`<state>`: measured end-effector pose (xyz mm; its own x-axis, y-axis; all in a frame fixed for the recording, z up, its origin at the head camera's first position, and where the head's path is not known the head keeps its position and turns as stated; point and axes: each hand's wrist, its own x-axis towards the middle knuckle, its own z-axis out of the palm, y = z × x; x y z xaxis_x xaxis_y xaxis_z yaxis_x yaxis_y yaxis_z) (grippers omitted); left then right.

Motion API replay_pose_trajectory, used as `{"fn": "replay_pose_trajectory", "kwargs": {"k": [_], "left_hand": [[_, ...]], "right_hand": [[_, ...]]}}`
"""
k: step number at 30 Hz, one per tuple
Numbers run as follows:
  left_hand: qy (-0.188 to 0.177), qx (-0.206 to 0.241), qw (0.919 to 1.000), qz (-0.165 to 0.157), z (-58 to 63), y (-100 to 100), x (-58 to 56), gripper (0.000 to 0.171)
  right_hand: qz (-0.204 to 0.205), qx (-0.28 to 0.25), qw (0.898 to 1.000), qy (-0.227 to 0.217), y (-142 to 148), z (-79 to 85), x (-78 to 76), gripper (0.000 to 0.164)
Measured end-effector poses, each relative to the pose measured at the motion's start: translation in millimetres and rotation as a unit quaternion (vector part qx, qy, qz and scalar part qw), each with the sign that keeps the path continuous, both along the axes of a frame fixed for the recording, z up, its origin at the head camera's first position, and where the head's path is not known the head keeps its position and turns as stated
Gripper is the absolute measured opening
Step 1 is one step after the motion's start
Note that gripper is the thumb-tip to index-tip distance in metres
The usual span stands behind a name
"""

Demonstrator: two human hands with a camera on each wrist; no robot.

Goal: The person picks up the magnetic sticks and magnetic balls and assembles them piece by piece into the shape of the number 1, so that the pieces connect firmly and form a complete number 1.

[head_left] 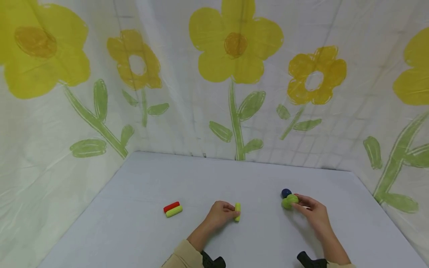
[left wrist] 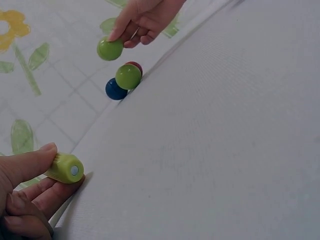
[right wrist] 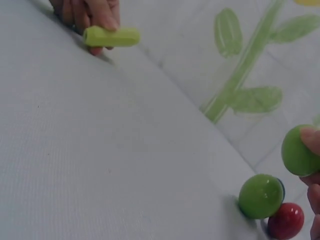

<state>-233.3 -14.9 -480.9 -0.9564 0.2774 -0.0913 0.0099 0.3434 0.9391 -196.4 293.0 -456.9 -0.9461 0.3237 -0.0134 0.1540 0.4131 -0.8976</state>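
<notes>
Between thumb and fingers, my left hand pinches a yellow-green rod; a small pale disc shows on its end in the left wrist view. My right hand holds a green ball by its fingertips, just above a cluster on the table. That cluster has another green ball, a red ball and a dark blue ball, close together. In the head view the red ball is mostly hidden behind the held ball and fingers.
Left of my left hand, a red rod and a second yellow-green rod lie side by side on the white table. A white curtain painted with yellow flowers hangs along the table's back and sides.
</notes>
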Motion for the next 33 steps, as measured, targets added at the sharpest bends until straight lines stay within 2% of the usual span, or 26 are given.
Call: {"fn": "replay_pose_trajectory", "kwargs": {"k": [16, 22, 33], "left_hand": [[0.002, 0.005, 1.0, -0.001, -2.4, 1.1, -1.2, 0.02], [0.006, 0.006, 1.0, 0.001, -3.0, 0.2, -1.7, 0.019], [0.01, 0.015, 0.9998, 0.001, -4.6, 0.1, -1.2, 0.019]], "right_hand": [[0.029, -0.059, 0.997, 0.044, -28.8, 3.3, -13.5, 0.049], [0.034, -0.064, 0.996, 0.058, -41.5, 0.9, -20.1, 0.048], [0.061, -0.066, 0.995, 0.043, -59.7, -3.2, -31.9, 0.047]]}}
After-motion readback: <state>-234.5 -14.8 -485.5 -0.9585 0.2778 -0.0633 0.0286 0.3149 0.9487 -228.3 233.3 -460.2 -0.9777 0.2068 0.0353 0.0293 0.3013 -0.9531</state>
